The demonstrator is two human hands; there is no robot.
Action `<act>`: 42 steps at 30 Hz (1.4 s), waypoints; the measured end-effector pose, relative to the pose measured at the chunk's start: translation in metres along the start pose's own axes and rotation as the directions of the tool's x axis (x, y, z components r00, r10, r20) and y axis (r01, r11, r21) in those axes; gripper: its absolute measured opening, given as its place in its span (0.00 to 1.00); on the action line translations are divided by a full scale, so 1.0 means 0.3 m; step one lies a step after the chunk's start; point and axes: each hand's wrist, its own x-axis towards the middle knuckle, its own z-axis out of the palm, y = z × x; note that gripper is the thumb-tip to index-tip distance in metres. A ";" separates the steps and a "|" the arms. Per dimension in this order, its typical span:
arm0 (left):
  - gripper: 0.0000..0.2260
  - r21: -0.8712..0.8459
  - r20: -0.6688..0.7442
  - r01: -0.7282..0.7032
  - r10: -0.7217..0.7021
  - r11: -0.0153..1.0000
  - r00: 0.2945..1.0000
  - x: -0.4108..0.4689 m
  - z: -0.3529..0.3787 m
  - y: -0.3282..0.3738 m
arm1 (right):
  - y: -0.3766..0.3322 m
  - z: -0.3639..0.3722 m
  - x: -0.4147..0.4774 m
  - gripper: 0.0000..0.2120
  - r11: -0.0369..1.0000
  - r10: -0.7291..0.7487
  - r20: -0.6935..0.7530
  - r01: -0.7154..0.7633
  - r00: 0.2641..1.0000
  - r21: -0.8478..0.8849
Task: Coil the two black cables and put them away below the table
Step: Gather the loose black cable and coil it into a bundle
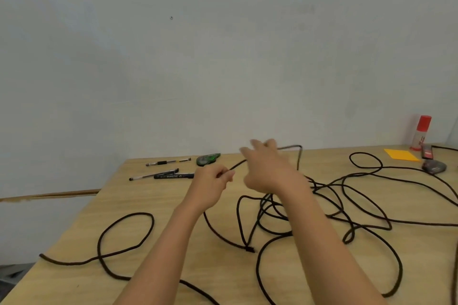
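Black cable lies in loose tangled loops [329, 208] over the wooden table [173, 230], with another loop [126, 233] at the front left running to the table's left edge. My left hand [213, 179] pinches a cable strand near the table's back. That strand rises to the right and passes behind my right hand [266, 164], which is raised above the table with fingers spread and blurred. A stretch of cable [298, 156] stands up in a bend just right of my right hand. Whether my right hand holds the strand is hidden.
Several pens [161, 174] and a green tape dispenser [207, 159] lie at the back left. At the back right are an orange sticky pad [400, 155], a red-capped glue stick [420, 132] and a dark small device [433, 166]. A pale wall stands behind.
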 end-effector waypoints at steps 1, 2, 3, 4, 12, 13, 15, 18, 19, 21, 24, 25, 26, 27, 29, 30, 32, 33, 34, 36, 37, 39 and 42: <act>0.11 -0.034 -0.010 -0.016 0.016 0.999 1.000 0.003 -0.004 0.013 | -0.025 0.021 0.012 0.20 0.997 -0.074 -0.014 0.074 0.997 -0.024; 0.12 -0.054 -0.002 -0.024 0.024 0.998 1.000 0.003 -0.010 0.020 | -0.035 0.047 0.029 0.16 0.992 -0.119 -0.026 0.118 0.993 -0.034; 0.11 -0.078 0.016 -0.015 0.016 0.997 1.000 0.001 -0.018 0.020 | -0.026 0.071 0.055 0.14 0.991 -0.137 -0.058 0.137 0.989 -0.001; 0.10 -0.133 0.045 0.020 -0.014 0.991 0.999 -0.003 -0.030 0.013 | -0.008 0.086 0.079 0.13 0.985 -0.144 -0.121 0.154 0.982 0.079; 0.11 -0.716 0.447 0.307 0.074 0.627 0.891 -0.035 -0.149 -0.004 | 0.022 0.126 0.172 0.09 0.560 0.239 -0.479 0.283 0.845 0.779; 0.12 -0.710 0.476 0.327 0.084 0.624 0.875 -0.037 -0.153 -0.001 | 0.020 0.126 0.182 0.09 0.508 0.314 -0.478 0.280 0.820 0.814; 0.14 -0.711 0.509 0.343 0.112 0.614 0.853 -0.040 -0.164 -0.010 | 0.024 0.104 0.198 0.10 0.416 0.440 -0.464 0.284 0.769 0.864; 0.13 -0.823 0.463 0.307 0.251 0.478 0.850 -0.037 -0.200 -0.020 | 0.030 0.056 0.214 0.13 0.478 0.315 -0.413 0.233 0.855 0.847; 0.12 -0.874 0.408 0.282 0.285 0.396 0.867 -0.035 -0.214 -0.012 | 0.026 0.050 0.212 0.14 0.517 0.193 -0.346 0.205 0.918 0.831; 0.12 -0.952 0.257 0.207 0.219 0.226 0.941 -0.023 -0.237 0.017 | 0.022 0.069 0.194 0.17 0.577 -0.022 -0.150 0.135 0.988 0.806; 0.16 -0.988 0.063 0.062 0.002 0.144 0.998 -0.006 -0.263 0.034 | 0.059 0.168 0.156 0.20 0.716 -0.098 0.036 0.045 0.995 0.697; 0.16 -0.989 0.025 0.031 -0.044 0.145 0.999 -0.006 -0.271 0.026 | 0.080 0.200 0.147 0.20 0.766 -0.070 0.059 0.016 0.996 0.643; 0.15 -0.990 -0.001 0.011 -0.080 0.141 0.997 -0.009 -0.275 0.014 | 0.108 0.228 0.140 0.21 0.808 -0.019 0.069 -0.026 0.997 0.589; 0.15 -0.991 -0.021 -0.006 -0.111 0.135 0.994 -0.013 -0.281 0.000 | 0.137 0.241 0.137 0.21 0.840 0.056 0.054 -0.077 0.997 0.538; 0.15 -0.991 -0.055 -0.033 -0.171 0.132 0.984 -0.021 -0.286 -0.025 | 0.203 0.235 0.144 0.21 0.865 0.266 -0.058 -0.211 0.962 0.455; 0.15 -0.991 -0.069 -0.045 -0.192 0.127 0.979 -0.024 -0.286 -0.034 | 0.230 0.213 0.146 0.21 0.857 0.360 -0.125 -0.275 0.924 0.437; 0.15 -0.993 -0.095 -0.078 -0.222 0.086 0.970 -0.025 -0.280 -0.043 | 0.269 0.155 0.154 0.24 0.847 0.395 -0.106 -0.317 0.912 0.427; 0.14 -0.994 -0.106 -0.094 -0.232 0.061 0.967 -0.024 -0.275 -0.044 | 0.274 0.121 0.156 0.24 0.875 0.327 -0.007 -0.300 0.945 0.380; 0.14 -0.993 -0.113 -0.106 -0.237 0.044 0.965 -0.022 -0.269 -0.045 | 0.268 0.093 0.154 0.22 0.909 0.233 0.104 -0.255 0.967 0.329; 0.13 -0.992 -0.122 -0.116 -0.243 0.040 0.962 -0.017 -0.257 -0.042 | 0.243 0.049 0.146 0.16 0.888 0.050 0.178 -0.125 0.983 0.443; 0.12 -0.992 -0.122 -0.115 -0.245 0.045 0.962 -0.014 -0.247 -0.040 | 0.231 0.030 0.139 0.13 0.792 -0.022 0.115 -0.053 0.993 0.608; 0.11 -0.993 -0.110 -0.097 -0.243 0.066 0.964 -0.014 -0.220 -0.033 | 0.204 0.007 0.125 0.09 0.484 -0.084 -0.037 0.073 0.996 0.872; 0.10 -0.992 -0.052 -0.026 -0.219 0.120 0.974 -0.025 -0.176 -0.015 | 0.142 0.005 0.120 0.08 0.595 -0.045 -0.073 0.085 0.996 0.799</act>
